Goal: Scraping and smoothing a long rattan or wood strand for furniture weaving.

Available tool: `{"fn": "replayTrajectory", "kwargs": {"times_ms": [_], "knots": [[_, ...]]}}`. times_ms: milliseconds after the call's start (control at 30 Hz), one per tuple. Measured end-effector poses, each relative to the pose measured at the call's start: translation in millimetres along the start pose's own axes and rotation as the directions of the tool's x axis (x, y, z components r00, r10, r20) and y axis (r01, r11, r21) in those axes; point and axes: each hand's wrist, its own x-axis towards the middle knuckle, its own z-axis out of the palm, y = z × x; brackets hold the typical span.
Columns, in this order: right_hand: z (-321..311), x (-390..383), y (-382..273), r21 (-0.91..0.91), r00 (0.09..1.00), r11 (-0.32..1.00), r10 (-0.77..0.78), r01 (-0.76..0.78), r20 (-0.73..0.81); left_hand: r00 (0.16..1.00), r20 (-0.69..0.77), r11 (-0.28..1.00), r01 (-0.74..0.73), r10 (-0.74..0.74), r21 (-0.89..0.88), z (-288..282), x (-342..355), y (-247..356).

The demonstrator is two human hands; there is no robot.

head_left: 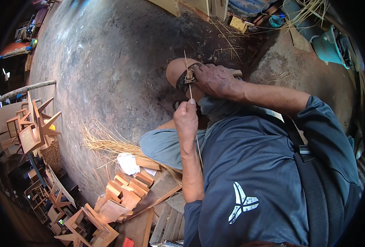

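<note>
My left hand (pixel 186 120) is closed on a thin pale cane strip (pixel 190 91), thumb upward, below my bent knee (pixel 175 71). The strip runs up through a small brownish piece (pixel 190 75) on a dark band or pad at the knee and sticks out beyond it. My right hand (pixel 215 80) lies over that pad with fingers curled on a tool whose pale wooden handle (pixel 236 73) shows behind the knuckles; the tool's working end is hidden or too small to make out.
A bundle of cane strips (pixel 108 142), a white cloth (pixel 128 164) and wooden blocks (pixel 129 189) lie at left. Stacked wooden frames (pixel 36 127) and a long pole (pixel 22 90) line the left side. A teal bucket (pixel 328 47), yellow block (pixel 238 24) and loose strips are at upper right.
</note>
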Motion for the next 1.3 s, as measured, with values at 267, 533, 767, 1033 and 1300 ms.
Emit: {"fn": "replayTrajectory", "kwargs": {"times_ms": [267, 533, 767, 1033, 1300], "knots": [[4.7, -2.5, -3.6, -0.014, 0.999, 1.0, -0.015, 0.015, -0.047, 0.998, 0.005, 0.996, 0.064, -0.064, 0.065, -12.7, -24.7, 12.6], [-23.2, 4.4, 13.8, 0.157, 0.987, 0.984, 0.063, -0.086, 0.148, 0.999, -0.002, 0.984, -0.052, 0.053, 0.171, -73.7, -124.1, 10.7], [-64.8, 9.5, 55.8, 0.739, 0.856, 0.443, 0.355, -0.507, 0.375, 0.998, -0.039, 0.958, 0.032, -0.045, -0.284, -39.4, -52.7, 24.4], [-38.2, -21.6, -27.3, 0.81, 0.848, 0.402, -0.136, -0.426, 0.513, 0.993, 0.087, 0.964, 0.099, -0.08, -0.247, -16.1, -28.4, 26.7], [-37.4, -12.4, -33.4, 0.764, 0.745, 0.224, -0.178, -0.605, 0.642, 0.996, 0.051, 0.974, 0.078, -0.068, -0.214, -18.9, -53.1, 13.2]]}}
